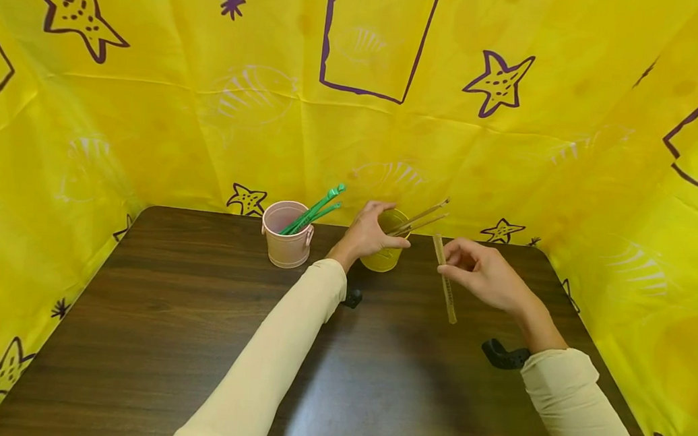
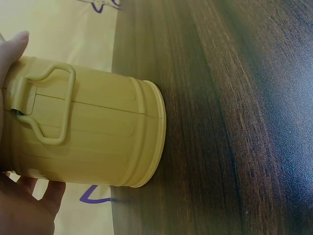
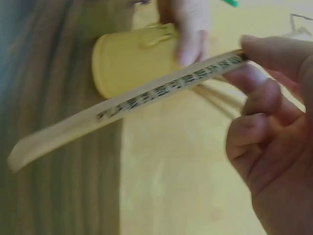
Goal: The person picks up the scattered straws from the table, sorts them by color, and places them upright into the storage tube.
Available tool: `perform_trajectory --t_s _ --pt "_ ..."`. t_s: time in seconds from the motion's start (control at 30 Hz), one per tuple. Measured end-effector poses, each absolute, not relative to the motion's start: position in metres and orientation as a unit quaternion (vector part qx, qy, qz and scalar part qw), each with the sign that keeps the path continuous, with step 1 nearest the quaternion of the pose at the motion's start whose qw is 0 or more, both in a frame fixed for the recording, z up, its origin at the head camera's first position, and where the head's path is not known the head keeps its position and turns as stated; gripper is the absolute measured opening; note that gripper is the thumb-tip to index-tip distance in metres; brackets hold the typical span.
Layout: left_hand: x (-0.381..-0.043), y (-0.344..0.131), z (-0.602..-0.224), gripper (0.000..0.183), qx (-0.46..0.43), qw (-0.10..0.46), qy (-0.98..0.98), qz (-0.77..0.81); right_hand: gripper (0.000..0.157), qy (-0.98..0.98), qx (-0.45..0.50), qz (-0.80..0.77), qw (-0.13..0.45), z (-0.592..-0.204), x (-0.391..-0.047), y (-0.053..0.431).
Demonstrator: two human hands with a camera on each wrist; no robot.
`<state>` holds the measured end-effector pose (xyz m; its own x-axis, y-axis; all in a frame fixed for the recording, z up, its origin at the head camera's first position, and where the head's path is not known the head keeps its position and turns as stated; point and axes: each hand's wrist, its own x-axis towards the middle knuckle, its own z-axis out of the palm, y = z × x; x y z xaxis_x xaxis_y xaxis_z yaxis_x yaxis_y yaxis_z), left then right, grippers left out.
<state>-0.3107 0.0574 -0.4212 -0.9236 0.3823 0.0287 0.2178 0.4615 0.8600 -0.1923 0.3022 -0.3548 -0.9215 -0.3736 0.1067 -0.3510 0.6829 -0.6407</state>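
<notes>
In the head view my left hand [image 1: 367, 233] grips the small yellow metal bucket [image 1: 380, 259] near its top, thumb on the near side and fingers round the back. The left wrist view shows the bucket's wire side handle [image 2: 68, 105] and its base on the table. Thin tan sticks [image 1: 422, 218] lean out of this bucket to the right. My right hand [image 1: 486, 273], to the right of the bucket, pinches a slim tan paper-wrapped stick [image 1: 448, 294] between thumb and fingers. Dark printing runs along its wrapper [image 3: 146, 96], and its lower end slants down over the table.
A pink bucket [image 1: 286, 251] stands left of the yellow one, with several shiny green sticks [image 1: 312, 217] leaning out of it. Both stand near the back edge of the dark wood table [image 1: 183, 328]. Yellow cloth [image 1: 166, 131] with sea-creature drawings hangs behind and at both sides.
</notes>
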Motion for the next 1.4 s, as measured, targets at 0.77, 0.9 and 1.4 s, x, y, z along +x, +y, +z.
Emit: perform_trajectory --t_s 0.77,0.9,1.4 --pt "-0.314 0.053 -0.421 0.096 0.174 0.079 0.849 0.492 0.019 0.679 -0.1 -0.685 -0.245 -0.291 -0.246 0.267" --pt "-0.314 0.052 -0.421 0.097 0.175 0.079 0.849 0.493 0.019 0.766 -0.054 -0.596 -0.237 -0.298 -0.259 0.263" --pt "-0.313 0.058 -0.424 0.097 0.175 0.08 0.848 0.494 0.023 0.821 0.002 -0.553 -0.145 -0.337 -0.278 0.267"
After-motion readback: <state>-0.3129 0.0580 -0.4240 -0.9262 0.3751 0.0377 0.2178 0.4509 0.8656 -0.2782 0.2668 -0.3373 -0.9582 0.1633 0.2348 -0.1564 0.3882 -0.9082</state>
